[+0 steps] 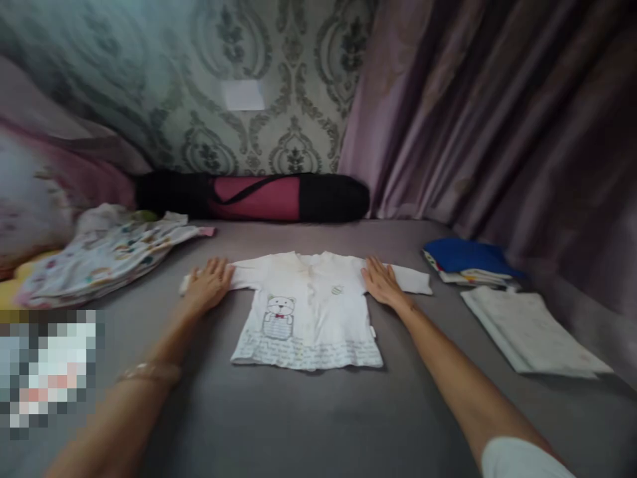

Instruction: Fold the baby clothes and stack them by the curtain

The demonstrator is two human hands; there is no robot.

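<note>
A small white long-sleeved baby shirt (338, 318) lies face up and spread out on the grey sheet (308, 425). It has a bear drawing on its front and a band of printed lettering along the hem. My left hand (212, 282) rests flat on the sleeve at the left, covering part of it near the cuff. On the other sleeve, close to the shoulder, my right hand (382, 280) lies flat with its fingers stretched out. Both sleeves reach out to the sides. Neither hand grips the cloth.
To the left lies a heap of patterned clothes (129, 255). A folded blue garment (468, 259) tops a small pile at the right, near a folded pale cloth (532, 328). Along the wall stretches a black and pink bag (259, 198). Purple curtains (423, 119) hang at the right.
</note>
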